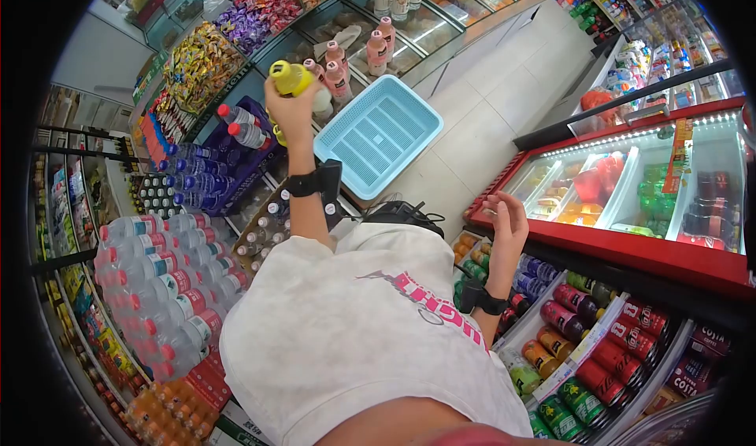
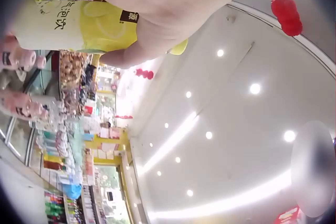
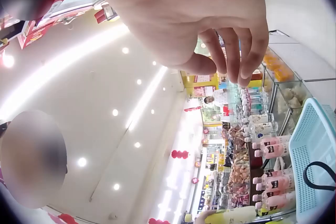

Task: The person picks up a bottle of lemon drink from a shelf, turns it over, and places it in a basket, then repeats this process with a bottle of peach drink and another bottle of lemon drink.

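My left hand [image 1: 290, 115] grips a bottle with a yellow cap and a yellow-and-white label [image 2: 79, 27], held up over the counter's edge. The thumb shows curled against the label in the left wrist view. Several pink bottles [image 1: 376, 54] stand on the glass counter just beyond that hand. A light-blue plastic basket [image 1: 382, 135] lies to the right of the held bottle, with its slotted bottom bare. My right hand [image 1: 508, 219] hangs in the air near the red freezer, its fingers loosely bent with nothing between them.
Red-capped bottles [image 1: 250, 135] stand in a purple crate left of my left forearm. Wrapped sweets [image 1: 201, 56] are heaped behind. Stacked water packs [image 1: 161, 281] fill the left side. A red freezer [image 1: 614, 237] and drink cans [image 1: 610, 367] line the right, beside a tiled floor [image 1: 472, 123].
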